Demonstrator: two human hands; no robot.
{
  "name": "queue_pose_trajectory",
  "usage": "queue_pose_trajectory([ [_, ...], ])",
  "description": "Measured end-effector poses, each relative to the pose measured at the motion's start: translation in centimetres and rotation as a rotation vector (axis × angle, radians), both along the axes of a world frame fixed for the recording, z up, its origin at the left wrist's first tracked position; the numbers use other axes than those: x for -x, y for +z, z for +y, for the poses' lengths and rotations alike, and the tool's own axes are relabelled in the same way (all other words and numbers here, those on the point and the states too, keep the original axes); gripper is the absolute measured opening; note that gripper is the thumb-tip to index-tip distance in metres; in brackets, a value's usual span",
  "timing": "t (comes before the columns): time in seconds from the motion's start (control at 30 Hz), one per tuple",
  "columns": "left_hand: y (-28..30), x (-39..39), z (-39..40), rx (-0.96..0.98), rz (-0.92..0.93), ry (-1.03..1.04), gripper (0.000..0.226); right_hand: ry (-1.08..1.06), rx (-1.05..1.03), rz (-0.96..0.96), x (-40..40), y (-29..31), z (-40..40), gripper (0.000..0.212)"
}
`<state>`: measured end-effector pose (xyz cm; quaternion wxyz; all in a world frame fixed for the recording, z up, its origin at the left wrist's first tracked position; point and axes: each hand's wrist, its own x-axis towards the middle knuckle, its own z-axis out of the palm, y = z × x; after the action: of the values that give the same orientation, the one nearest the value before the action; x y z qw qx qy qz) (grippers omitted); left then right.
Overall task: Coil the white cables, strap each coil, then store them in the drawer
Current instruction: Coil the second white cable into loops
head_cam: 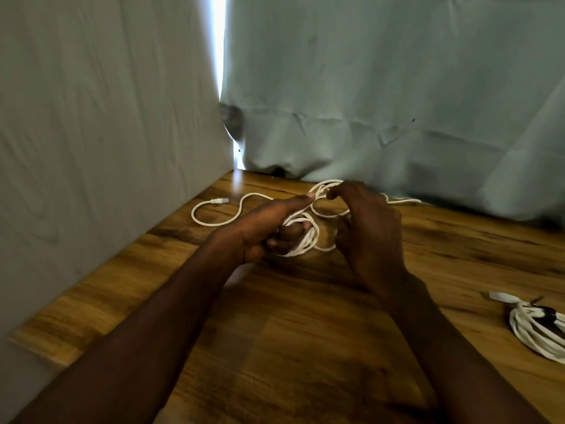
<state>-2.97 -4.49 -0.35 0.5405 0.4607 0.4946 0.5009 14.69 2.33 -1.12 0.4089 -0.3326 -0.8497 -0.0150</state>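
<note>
A white cable point(214, 221) lies on the wooden table point(305, 332), its plug end point(220, 201) at the far left. Several loops of it are wound round my left hand point(269, 228), whose fingers curl round the coil point(301, 238). My right hand point(363, 231) is just right of the coil and pinches a strand of the same cable near its top. A further stretch of cable runs off to the right behind that hand. A second white cable point(535, 328), coiled and bound with a dark strap, lies at the right edge.
Pale green cloth point(367, 87) hangs along the back of the table and a grey cloth point(91, 117) along its left side. A bright gap shows between them. No drawer is in view.
</note>
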Motion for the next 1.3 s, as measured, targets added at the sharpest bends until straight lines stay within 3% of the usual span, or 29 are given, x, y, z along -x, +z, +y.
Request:
queue_pose_trajectory([
  [0.13,0.5,-0.2,-0.8,0.000,-0.022,-0.132,0.052,-0.132,0.080,-0.145,-0.4,0.1,0.1,0.065],
  [0.23,0.6,0.1,-0.8,0.024,-0.108,-0.166,0.048,-0.112,0.087,-0.120,0.0,0.1,-0.7,0.050],
  [0.33,0.5,0.7,-0.6,0.060,-0.198,-0.163,0.039,-0.194,-0.109,-0.052,0.2,0.8,-1.6,0.027],
  [0.43,0.5,0.6,-0.8,0.092,-0.150,-0.168,0.040,-0.238,-0.181,-0.078,0.2,0.9,-1.7,0.036],
  [0.57,0.4,0.5,-0.8,0.052,-0.165,-0.168,0.052,-0.115,0.016,-0.244,0.1,0.2,-1.0,0.050],
  [0.67,0.4,0.5,-0.6,0.015,-0.176,-0.153,0.050,-0.045,0.188,-0.113,0.5,-0.1,-0.8,0.035],
  [0.83,0.9,-0.3,-1.2,-0.063,-0.234,-0.139,0.037,-0.160,0.146,-0.010,0.2,0.2,-0.6,0.018],
  [0.97,1.0,-0.9,-1.9,-0.118,-0.033,-0.251,0.057,-0.184,0.064,-0.059,-0.2,0.3,-0.3,0.019],
  [1.03,0.8,-1.3,-1.8,-0.098,-0.027,-0.205,0.050,-0.191,0.059,-0.132,-0.4,0.3,0.0,0.025],
  [1.13,0.7,-1.6,-1.3,-0.081,-0.136,-0.154,0.035,-0.133,0.027,-0.156,-0.7,0.0,0.3,0.022],
  [1.23,0.8,-1.6,-0.8,-0.103,-0.383,-0.116,0.028,-0.047,0.010,0.040,-0.1,-0.1,0.6,0.019],
  [1.3,0.8,-1.0,-0.3,-0.140,-0.567,-0.118,0.023,-0.047,0.108,0.130,0.4,-0.2,0.9,0.011],
])
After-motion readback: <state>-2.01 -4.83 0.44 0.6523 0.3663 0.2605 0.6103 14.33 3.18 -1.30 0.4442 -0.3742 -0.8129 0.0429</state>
